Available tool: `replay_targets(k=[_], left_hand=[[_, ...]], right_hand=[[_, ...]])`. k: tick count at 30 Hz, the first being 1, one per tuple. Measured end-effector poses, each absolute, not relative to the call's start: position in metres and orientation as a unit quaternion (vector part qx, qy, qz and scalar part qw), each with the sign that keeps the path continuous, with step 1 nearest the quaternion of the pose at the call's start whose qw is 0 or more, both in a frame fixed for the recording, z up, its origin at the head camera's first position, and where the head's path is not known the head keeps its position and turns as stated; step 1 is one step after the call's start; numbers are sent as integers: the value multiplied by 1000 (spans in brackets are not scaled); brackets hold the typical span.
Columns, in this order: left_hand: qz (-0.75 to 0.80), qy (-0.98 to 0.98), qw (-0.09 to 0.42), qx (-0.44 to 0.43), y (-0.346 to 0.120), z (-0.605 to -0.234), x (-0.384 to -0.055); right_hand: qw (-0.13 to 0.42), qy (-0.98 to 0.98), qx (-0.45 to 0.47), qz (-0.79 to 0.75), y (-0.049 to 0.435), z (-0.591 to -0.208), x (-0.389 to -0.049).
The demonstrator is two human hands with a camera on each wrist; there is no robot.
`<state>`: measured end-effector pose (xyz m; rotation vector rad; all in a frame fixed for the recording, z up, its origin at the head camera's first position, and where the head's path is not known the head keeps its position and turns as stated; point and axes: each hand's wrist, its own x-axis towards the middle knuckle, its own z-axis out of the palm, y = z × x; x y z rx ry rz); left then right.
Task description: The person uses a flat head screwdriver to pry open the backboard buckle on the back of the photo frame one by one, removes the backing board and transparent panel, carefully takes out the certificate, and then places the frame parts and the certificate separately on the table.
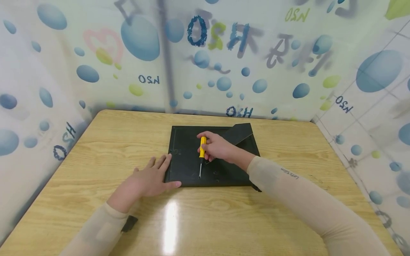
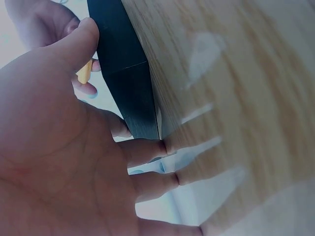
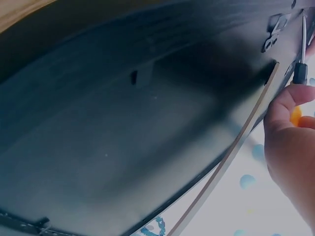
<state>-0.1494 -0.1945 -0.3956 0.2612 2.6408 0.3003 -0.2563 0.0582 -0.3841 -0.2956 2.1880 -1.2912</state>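
Note:
A black picture frame (image 1: 187, 170) lies face down on the table, its stand leg (image 1: 238, 133) raised at the back right. My right hand (image 1: 219, 145) grips a screwdriver (image 1: 203, 146) by its yellow handle over the frame's back. The metal shaft points toward the frame's near edge, its tip close over the back panel. A small metal clip (image 3: 279, 25) shows on the panel in the right wrist view. At the near left corner, my left hand (image 1: 150, 179) rests with fingers spread, its thumb on the near edge and fingertips along the left side.
The wooden table (image 1: 105, 142) surrounds the frame. A patterned wall covering (image 1: 198, 78) rises behind it and on both sides. A small dark object (image 1: 129, 223) sits by the left sleeve, and another (image 1: 256, 187) shows under the right sleeve.

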Motion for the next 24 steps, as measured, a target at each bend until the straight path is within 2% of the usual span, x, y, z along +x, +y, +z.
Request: replay_targets(k=[20,24], left_hand=[[112,962,233,91,-195,-399,-147],[113,962,231,95,-195,-398,-147]], right_hand=[[314,826,-158,-441,41,-384,-259],[299,834,-158,-436,43,-381,-260]])
